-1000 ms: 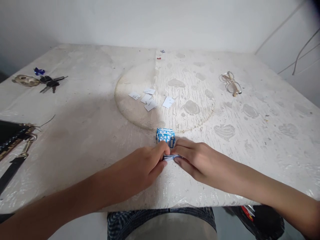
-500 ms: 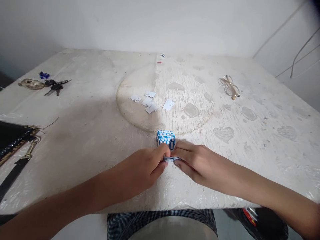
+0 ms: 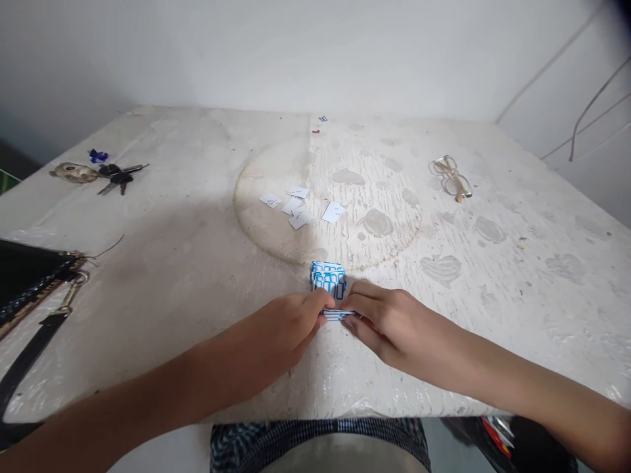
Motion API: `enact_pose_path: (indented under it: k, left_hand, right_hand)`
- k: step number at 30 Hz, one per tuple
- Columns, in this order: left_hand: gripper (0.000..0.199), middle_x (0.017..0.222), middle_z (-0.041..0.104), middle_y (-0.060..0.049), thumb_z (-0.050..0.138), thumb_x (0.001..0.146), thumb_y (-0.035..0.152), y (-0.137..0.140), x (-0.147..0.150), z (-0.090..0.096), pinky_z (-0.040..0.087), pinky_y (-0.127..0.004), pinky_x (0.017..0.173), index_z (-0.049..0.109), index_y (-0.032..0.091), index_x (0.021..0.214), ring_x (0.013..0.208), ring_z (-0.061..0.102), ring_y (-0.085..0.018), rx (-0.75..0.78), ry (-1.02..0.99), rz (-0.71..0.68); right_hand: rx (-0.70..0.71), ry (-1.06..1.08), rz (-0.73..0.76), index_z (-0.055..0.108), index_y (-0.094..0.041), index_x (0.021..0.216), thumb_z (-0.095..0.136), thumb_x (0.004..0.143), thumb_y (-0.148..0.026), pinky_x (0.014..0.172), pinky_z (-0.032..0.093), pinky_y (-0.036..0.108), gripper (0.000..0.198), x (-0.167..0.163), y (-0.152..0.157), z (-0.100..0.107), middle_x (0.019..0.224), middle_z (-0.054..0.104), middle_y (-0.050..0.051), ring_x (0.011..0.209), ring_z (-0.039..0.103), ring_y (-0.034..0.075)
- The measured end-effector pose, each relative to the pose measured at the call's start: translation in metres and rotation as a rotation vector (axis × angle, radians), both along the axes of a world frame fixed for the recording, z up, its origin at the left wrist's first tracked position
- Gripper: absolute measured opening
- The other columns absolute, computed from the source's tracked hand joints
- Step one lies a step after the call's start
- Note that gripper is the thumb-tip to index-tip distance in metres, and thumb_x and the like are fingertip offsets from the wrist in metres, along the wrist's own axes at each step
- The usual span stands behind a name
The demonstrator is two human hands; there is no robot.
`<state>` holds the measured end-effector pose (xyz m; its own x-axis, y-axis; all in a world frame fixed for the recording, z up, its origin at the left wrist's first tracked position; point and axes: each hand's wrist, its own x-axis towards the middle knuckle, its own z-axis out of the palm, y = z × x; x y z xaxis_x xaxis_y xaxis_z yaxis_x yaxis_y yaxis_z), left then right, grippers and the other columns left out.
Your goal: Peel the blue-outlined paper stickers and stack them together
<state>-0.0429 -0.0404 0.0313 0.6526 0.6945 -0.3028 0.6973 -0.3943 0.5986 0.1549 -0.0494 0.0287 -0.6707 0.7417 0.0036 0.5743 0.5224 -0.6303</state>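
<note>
A small stack of paper cards (image 3: pixel 338 315) is pinched between my two hands close to the table's front edge. My left hand (image 3: pixel 296 322) grips its left end, thumb on top. From the right, my right hand (image 3: pixel 377 315) holds the other end with fingers above and below. Just beyond my fingers lies a pile of cards with blue-outlined patterns (image 3: pixel 328 276). Farther off, several white paper slips with small writing (image 3: pixel 298 218) are scattered inside a round mark on the table; one slip (image 3: pixel 333 212) lies apart to the right.
Keys (image 3: pixel 118 174) with a fob and a blue wrapper (image 3: pixel 98 156) lie at the far left. A black bag (image 3: pixel 29 282) with a strap sits at the left edge. Eyeglasses (image 3: pixel 451 177) rest at the right. A white plastic-covered table (image 3: pixel 197 263) meets the wall behind.
The view has tilted and shifted slightly, so everything sits a little lower. Both hands stay on the small card stack, whose edges now show more plainly.
</note>
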Motion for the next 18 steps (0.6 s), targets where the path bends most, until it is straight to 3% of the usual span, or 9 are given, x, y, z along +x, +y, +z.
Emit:
enact_pose_path:
  k: [6, 12, 18]
  left_hand:
    - [0.027, 0.076, 0.058, -0.003, 0.027, 0.091, 0.024, 0.000, 0.002, -0.003, 0.037, -0.026, 0.057, 0.052, 0.017, 0.087, 0.063, 0.052, -0.014, 0.055, 0.037, 0.008]
    - [0.024, 0.063, 0.057, 0.000, 0.040, 0.086, 0.030, 0.012, 0.005, 0.000, 0.031, -0.024, 0.049, 0.057, 0.017, 0.076, 0.053, 0.047, -0.012, 0.165, 0.031, 0.193]
    - [0.025, 0.060, 0.059, 0.002, 0.043, 0.083, 0.036, 0.024, 0.001, -0.011, 0.031, -0.025, 0.051, 0.057, 0.018, 0.071, 0.054, 0.049, -0.012, 0.190, -0.018, 0.299]
  right_hand:
    - [0.014, 0.061, -0.005, 0.058, -0.018, 0.100, 0.040, 0.088, -0.007, 0.070, 0.050, 0.029, 0.024, -0.002, -0.002, -0.003, 0.097, 0.056, 0.006, 0.085, 0.057, 0.015]
    - [0.044, 0.140, -0.144, 0.053, -0.018, 0.104, 0.042, 0.087, -0.009, 0.061, 0.047, 0.026, 0.022, -0.001, 0.008, -0.008, 0.092, 0.060, 0.006, 0.075, 0.057, 0.014]
    - [0.147, 0.083, -0.219, 0.052, -0.016, 0.097, 0.041, 0.089, -0.016, 0.054, 0.042, 0.024, 0.013, -0.005, 0.020, -0.022, 0.087, 0.057, 0.004, 0.064, 0.052, 0.012]
